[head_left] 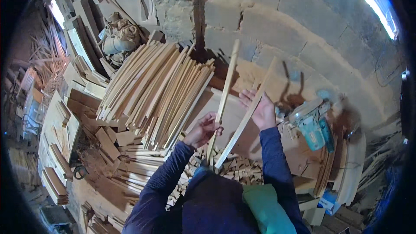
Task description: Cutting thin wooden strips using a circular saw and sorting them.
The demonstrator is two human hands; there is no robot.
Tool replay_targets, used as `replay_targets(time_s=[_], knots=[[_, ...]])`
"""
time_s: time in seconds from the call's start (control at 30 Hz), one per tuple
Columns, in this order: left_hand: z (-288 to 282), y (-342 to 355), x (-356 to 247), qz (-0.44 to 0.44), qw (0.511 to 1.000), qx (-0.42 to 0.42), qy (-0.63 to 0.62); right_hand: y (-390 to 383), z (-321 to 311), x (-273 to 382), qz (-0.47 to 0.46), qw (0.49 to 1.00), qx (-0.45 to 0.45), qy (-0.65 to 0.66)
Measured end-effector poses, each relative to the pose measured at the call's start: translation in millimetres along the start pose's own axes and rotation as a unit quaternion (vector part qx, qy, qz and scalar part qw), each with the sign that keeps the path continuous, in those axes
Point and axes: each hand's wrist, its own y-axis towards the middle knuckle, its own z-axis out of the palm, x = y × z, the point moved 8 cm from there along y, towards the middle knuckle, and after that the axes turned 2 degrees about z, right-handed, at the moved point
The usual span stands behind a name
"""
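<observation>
Block wall (271, 21) ahead, left grip (213, 128) clasps one slat (228, 76), right grip (261, 109) splayed behind another (243, 122).

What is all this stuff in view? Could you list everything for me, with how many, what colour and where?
Strips: 2, pale wood, centre, at the hands
Pile: too many strips to count, pale to tan, left of centre
Offcuts: many, pale, below the hands
Power tool: 1, teal and grey, right
Box: 1, blue and white, lower right
Ring: 1, black, lower left
Bundle: 1, dusty brown, upper left; its kind is unclear
Board: 1, pale, left
Wall: 1, grey, top
Cloth: 1, green, lower edge
Rim clutter: uncountable, too blurred
Sleeves: 2, dark blue, lower centre
Left hand: 1, bare, gripping one strip
Right hand: 1, bare, palm behind the other strip
</observation>
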Motion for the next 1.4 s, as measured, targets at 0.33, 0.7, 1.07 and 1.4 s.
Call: replay_targets(time_s=[0.33, 0.7, 1.07, 1.4], knots=[[11.8, 16.2, 12.9, -0.014, 0.999, 0.033, -0.012, -4.9, -0.1, -7.0, 0.006, 0.999, 0.022, 0.023], [13.4, 27.7, 19.3, -0.029, 0.993, 0.068, -0.089, 1.0, 5.8, -4.4, 0.017, 1.0, 0.018, 0.011], [11.0, 24.6, 20.1, -0.005, 0.998, 0.062, 0.021, 2.5, -6.0, -10.8, 0.003, 0.998, -0.059, -0.005], [13.4, 19.7, 17.8, 0.054, 0.997, 0.006, 0.058, 0.3, -9.2, -13.6, 0.0, 0.999, -0.039, -0.032]])
